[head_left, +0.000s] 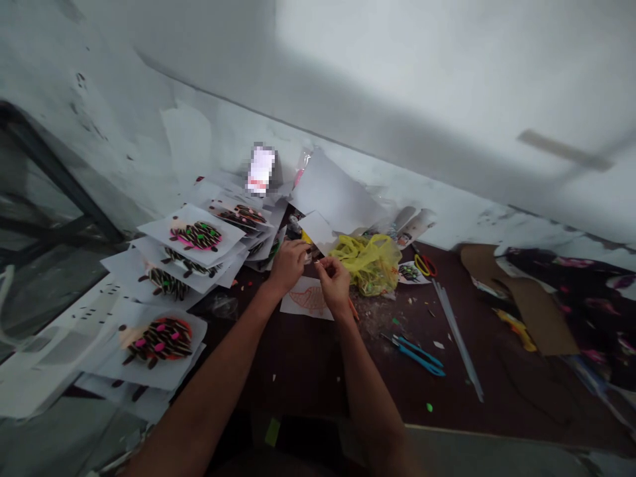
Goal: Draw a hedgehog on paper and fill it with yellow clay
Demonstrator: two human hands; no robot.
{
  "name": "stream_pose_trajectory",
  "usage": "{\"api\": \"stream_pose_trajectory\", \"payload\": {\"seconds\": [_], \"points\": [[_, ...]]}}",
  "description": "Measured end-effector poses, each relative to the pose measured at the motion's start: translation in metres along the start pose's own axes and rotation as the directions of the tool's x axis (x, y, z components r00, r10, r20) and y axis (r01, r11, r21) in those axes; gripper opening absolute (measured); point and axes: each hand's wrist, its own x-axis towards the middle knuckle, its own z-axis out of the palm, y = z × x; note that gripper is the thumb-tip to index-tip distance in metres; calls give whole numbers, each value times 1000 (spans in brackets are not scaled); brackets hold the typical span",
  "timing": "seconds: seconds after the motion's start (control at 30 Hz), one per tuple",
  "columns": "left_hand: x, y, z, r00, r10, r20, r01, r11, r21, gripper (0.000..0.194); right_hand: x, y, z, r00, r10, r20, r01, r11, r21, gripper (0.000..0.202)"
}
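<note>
Dark brown tabletop (298, 377) spreads below both converging hands. The right hand (334, 281) pinches a tiny pale piece (318, 263) between thumb and fingertips; the left hand (289, 266) curls near it, its grip impossible to tell. Between the wrists lies an orange animal drawing (307, 301). Beyond, a lit phone (261, 169) shows pixelated, unreadable content.

1. Dark brown table (303, 358), scattered with scraps.
2. Left side: stacked paper sheets (199, 315) bearing hedgehog collages.
3. Middle: a sheet with an orange animal drawing (299, 299); just right, a yellow plastic bag (370, 262).
4. Right: yellow-and-red-handled scissors (423, 266), a blue-handled tool (420, 356), translucent sticks (457, 341), brown cardboard (544, 318).
</note>
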Motion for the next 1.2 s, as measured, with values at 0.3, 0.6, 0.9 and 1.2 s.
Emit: {"api": "stream_pose_trajectory", "payload": {"seconds": [0.3,0.6,0.9,1.2], "points": [[1,22,-1,847,-227,480,494,671,-553,18,3,0,-2,994,-71,-84,63,994,-91,23],[-5,15,-9,802,-458,383,564,372,-737,26,1,-8,7,990,-110,89,106,993,48,27],[-15,16,-23,835,-430,345,544,545,-638,29,0,-24,6,999,33,18,-36,988,150,28],[-28,23,-24,836,-475,275,517,512,-686,21,4,-58,23,982,-117,148,115,993,22,22]]}}
